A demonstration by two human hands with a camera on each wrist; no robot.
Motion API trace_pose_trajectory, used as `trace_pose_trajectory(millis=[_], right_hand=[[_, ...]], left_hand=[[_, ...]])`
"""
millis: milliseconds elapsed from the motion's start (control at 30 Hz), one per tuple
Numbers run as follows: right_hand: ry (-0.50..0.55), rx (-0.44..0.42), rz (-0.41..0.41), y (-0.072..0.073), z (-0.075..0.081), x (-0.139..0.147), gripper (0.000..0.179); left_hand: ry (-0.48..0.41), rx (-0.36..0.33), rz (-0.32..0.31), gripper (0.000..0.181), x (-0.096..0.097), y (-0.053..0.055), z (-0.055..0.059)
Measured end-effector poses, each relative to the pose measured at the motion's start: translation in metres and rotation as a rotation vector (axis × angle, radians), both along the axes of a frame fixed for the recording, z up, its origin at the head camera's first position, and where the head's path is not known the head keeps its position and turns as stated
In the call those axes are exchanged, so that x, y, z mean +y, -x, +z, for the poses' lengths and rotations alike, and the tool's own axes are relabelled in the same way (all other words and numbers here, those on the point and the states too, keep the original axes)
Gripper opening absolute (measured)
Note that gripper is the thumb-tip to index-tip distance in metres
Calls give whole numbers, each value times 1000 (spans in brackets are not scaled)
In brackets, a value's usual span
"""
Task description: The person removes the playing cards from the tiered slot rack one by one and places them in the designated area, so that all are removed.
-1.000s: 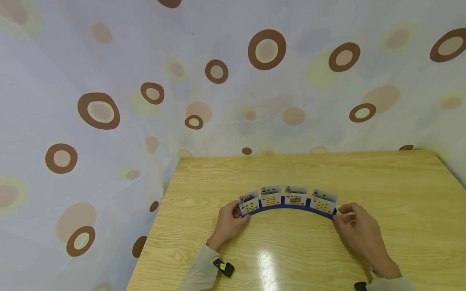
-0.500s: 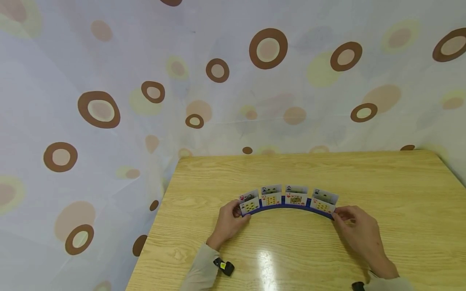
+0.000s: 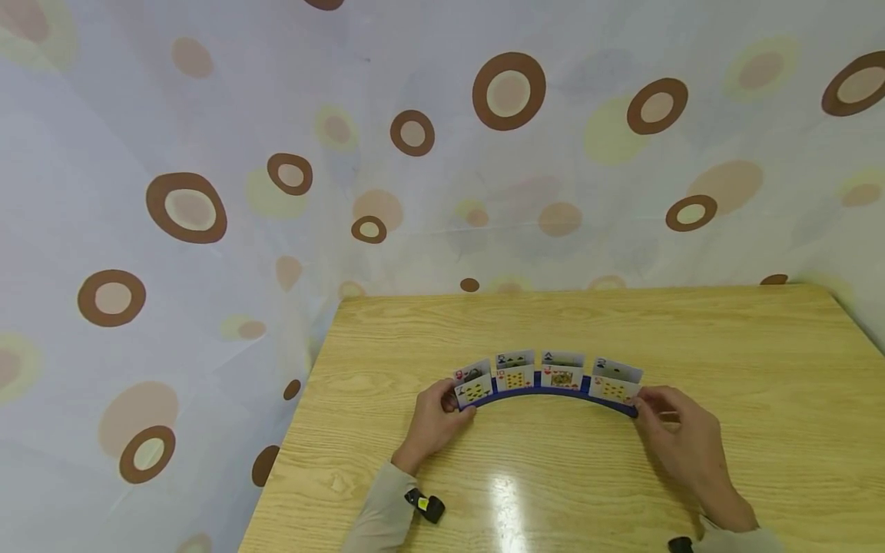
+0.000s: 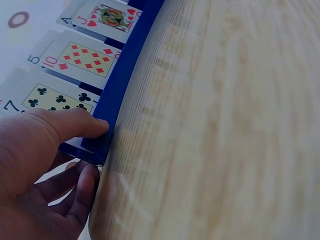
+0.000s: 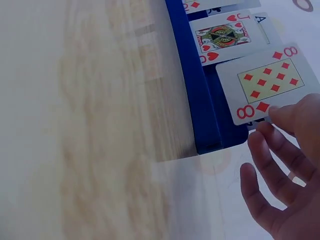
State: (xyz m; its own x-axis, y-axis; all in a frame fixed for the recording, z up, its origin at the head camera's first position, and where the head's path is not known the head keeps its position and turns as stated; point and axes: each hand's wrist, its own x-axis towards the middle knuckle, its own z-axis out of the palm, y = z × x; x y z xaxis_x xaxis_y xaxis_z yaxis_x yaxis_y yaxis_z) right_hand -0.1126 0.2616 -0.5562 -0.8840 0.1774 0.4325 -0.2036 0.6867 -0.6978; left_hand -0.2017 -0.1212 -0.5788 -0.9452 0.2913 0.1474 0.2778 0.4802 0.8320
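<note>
A curved blue card holder [image 3: 539,390] stands on the table with playing cards upright in two rows. My left hand [image 3: 432,422] grips its left end, thumb on the front rail and fingers below, beside the seven of clubs [image 4: 57,101]. At the right end my right hand [image 3: 684,438] pinches the edge of the eight of diamonds [image 5: 270,80] between thumb and fingers. That card's lower edge overlaps the blue rail in the right wrist view. The ten of diamonds [image 4: 82,56] and jack of hearts [image 5: 222,37] fill the middle front places. Back-row cards are mostly hidden behind the front ones.
The wooden table [image 3: 553,476] extends around the holder on all sides. A pale curtain [image 3: 442,184] with brown ring patterns hangs along the table's back and left edges. Black straps sit at both wrists over light sleeves [image 3: 383,511].
My right fingers have moved slightly inward from the holder's right end onto the eight of diamonds, which has shifted a little. The left hand has stayed in place.
</note>
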Motion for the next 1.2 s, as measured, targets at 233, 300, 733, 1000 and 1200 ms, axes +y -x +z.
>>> trace_pose_trajectory(millis=[233,300,733,1000,1200], right_hand=[[70,-71,66,-6,3,-4,12],[81,-136,108,-8,4,-7,10],[216,-549,310,-15,-2,-24,16],[169,-595,293,-21,4,-35,14],[128,-638,249,-24,5,-43,13]], left_hand=[[-3,-10,4,34,1,0,0],[-5,-11,4,34,1,-1,0],[14,-10,7,33,1,-1,2],[11,-20,7,33,1,-2,3],[-6,-23,7,33,2,-1,3]])
